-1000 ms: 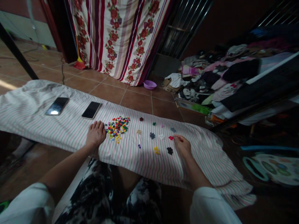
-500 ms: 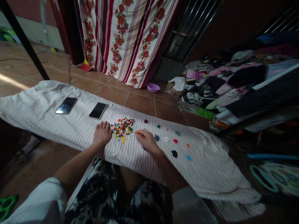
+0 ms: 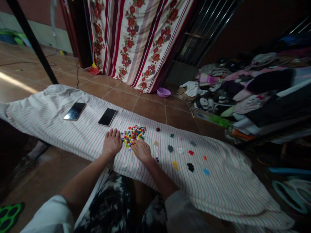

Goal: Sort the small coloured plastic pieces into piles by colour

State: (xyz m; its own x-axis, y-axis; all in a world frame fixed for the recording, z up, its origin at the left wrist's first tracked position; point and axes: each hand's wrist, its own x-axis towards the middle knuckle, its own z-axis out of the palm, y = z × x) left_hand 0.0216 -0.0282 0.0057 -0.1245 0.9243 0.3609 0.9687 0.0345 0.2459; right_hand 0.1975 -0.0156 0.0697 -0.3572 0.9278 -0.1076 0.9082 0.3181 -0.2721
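A heap of small multicoloured plastic pieces lies on a striped cloth. My left hand rests flat against the heap's left side, fingers stretched out and holding nothing. At the heap's lower right edge is my right hand, its fingers drawn together and pointing down at the pieces; anything between the fingertips is hidden. To its right, small same-colour clusters lie apart, among them tan pieces, dark grey pieces, yellow pieces, black pieces, red pieces and light blue pieces.
Two phones, a left phone and a right phone, lie on the cloth left of the heap. Beyond the cloth's far edge are a tiled floor, a purple basin and a floral curtain. Clothes are piled at right.
My right hand has moved left from beside the heap onto its edge, uncovering the tan and yellow clusters. My left hand stays beside the heap. The whole view has shifted slightly.
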